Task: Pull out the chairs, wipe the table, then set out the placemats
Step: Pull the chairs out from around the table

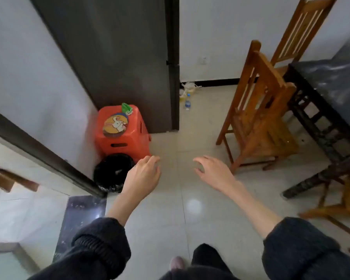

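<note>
Standing on the tiled floor, both hands empty: left hand (143, 174) loosely curled, right hand (212, 172) with fingers apart, likely reaching. Slatted brown wooden chair (257, 110) stands near the dark marbled table surface (335, 81), to the right.

Head view looks steeply down, somewhat blurred.

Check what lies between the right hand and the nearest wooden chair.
Only bare pale floor tile lies between the empty right hand and the nearest slatted wooden chair, as the head view shows.
</note>
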`<act>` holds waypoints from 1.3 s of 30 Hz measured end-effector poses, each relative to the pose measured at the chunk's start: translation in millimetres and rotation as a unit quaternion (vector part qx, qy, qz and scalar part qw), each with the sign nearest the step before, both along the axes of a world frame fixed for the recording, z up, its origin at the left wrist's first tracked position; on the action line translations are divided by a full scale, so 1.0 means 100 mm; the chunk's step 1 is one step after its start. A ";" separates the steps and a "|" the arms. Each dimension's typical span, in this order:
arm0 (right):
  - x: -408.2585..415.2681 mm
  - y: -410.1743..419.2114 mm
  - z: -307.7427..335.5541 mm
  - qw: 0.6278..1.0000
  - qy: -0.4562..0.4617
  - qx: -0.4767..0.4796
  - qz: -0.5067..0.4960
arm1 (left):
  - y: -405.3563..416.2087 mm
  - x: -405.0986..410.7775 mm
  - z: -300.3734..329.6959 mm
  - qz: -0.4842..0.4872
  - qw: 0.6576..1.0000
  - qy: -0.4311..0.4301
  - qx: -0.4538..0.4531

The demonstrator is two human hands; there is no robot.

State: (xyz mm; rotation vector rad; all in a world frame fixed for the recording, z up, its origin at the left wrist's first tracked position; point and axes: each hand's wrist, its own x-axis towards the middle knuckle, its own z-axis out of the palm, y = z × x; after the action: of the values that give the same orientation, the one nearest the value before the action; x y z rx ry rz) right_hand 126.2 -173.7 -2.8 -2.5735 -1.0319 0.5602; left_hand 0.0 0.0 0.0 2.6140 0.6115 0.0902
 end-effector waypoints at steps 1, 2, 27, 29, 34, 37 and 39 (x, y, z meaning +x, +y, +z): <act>0.04 -0.02 -0.04 1.000 0.003 -0.007 -0.016 | 0.00 0.10 -0.06 -0.017 1.000 0.011 -0.007; 0.11 -0.04 -0.11 0.999 0.004 0.003 -0.037 | 0.01 0.19 -0.12 -0.028 0.999 0.010 -0.011; 3.17 -0.09 -0.07 0.962 0.019 0.065 -0.266 | 0.22 4.41 -0.38 -0.312 0.947 0.006 -0.071; 3.43 -0.09 0.01 0.947 -0.044 0.094 -0.304 | 0.18 4.81 -0.29 -0.359 0.931 -0.018 -0.060; 3.91 -0.15 0.03 0.877 -0.231 0.092 -0.411 | 0.05 5.73 -0.10 -0.469 0.876 -0.111 -0.001; 4.13 -0.09 -0.05 0.848 -0.227 0.014 -0.478 | 0.03 6.21 -0.06 -0.529 0.833 -0.147 0.067; 4.27 -0.02 -0.09 0.822 -0.212 -0.013 -0.529 | 0.01 6.53 -0.05 -0.570 0.804 -0.138 0.093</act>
State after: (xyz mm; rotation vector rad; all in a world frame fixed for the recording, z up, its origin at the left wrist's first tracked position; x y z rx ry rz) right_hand 553.5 -176.1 -11.9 -2.8043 0.4296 -0.3090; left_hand 653.5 1.1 -4.8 2.6132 -1.1436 0.1418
